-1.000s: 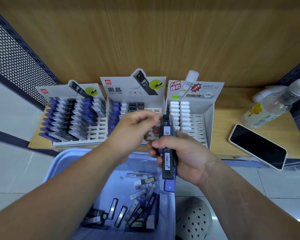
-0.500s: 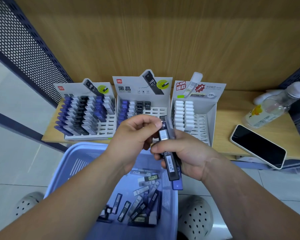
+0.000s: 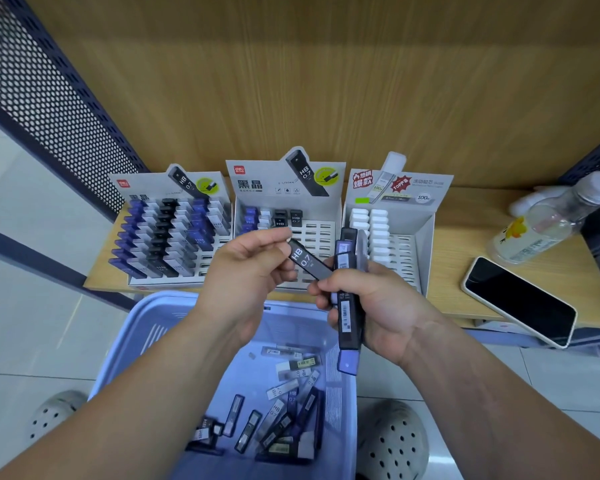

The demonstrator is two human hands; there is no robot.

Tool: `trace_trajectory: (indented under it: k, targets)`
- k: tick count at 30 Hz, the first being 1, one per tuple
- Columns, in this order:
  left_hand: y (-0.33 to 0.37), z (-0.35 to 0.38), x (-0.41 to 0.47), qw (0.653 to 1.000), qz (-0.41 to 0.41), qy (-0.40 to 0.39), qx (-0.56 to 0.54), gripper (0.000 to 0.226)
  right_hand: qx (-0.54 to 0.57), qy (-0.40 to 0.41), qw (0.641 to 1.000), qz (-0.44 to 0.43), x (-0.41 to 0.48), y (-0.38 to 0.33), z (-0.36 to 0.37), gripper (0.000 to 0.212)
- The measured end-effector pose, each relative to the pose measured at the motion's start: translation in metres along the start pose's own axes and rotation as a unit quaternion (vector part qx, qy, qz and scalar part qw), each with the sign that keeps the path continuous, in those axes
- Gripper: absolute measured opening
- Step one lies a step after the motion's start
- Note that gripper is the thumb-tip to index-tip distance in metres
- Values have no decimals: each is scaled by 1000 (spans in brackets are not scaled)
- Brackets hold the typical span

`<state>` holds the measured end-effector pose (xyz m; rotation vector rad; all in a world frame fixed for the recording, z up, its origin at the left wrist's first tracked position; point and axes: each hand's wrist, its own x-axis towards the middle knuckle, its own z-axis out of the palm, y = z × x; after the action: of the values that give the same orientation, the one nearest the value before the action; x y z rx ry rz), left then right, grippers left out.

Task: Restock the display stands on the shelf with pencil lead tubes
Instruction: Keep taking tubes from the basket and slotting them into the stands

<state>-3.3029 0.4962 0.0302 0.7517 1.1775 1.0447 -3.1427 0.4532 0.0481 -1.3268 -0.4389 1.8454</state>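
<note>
Head cam, at a wooden shelf point(image 3: 444, 258): a person's left hand point(image 3: 246, 268) now pinches a single black plastic lead tube point(image 3: 307, 259) marked HB 0.7 by its upper end. The tube is tilted out to the left of the bundle of black, purple and clear tubes point(image 3: 349, 306), which the right hand point(image 3: 385, 306) grips upright w/ curled fingers. Half a sec ago the left fingers were only picking at the bundle's top, no tube free. The tube's lower end meets the right hand's fingers, in front of the grey-and-white cardboard middle display stand point(image 3: 317, 233), whose slotted tray shows many bare rows. So one tube is separated & prob. bound for a slot there. More loose tubes point(image 3: 284, 410) lie in the pale-purple plastic basket point(image 3: 174, 313) below, so the restock looks far from done.
</note>
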Motion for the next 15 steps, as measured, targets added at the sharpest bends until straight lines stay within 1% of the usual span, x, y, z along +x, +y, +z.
trace_trajectory:
  k: [6, 8, 10, 12, 13, 15]
  targets:
    - [3, 2, 1, 999, 11, -19, 48, 16, 7, 10, 1000, 4, 3, 0, 0, 16]
    - [11, 0, 9, 997, 33, -4, 65, 18, 20, 22, 1000, 5, 4, 1, -1, 17]
    - [20, -6, 24, 990, 75, 28, 117, 21, 44, 41, 998, 8, 6, 3, -4, 21]
    - [27, -11, 46, 972, 117, 51, 199, 20, 61, 52, 997, 13, 7, 3, -7, 23]
    - [28, -12, 57, 956, 138, 57, 251, 18, 66, 53, 996, 15, 7, 2, -9, 23]
    - [25, -12, 78, 913, 180, 48, 362, 17, 73, 56, 996, 17, 7, 2, -11, 23]
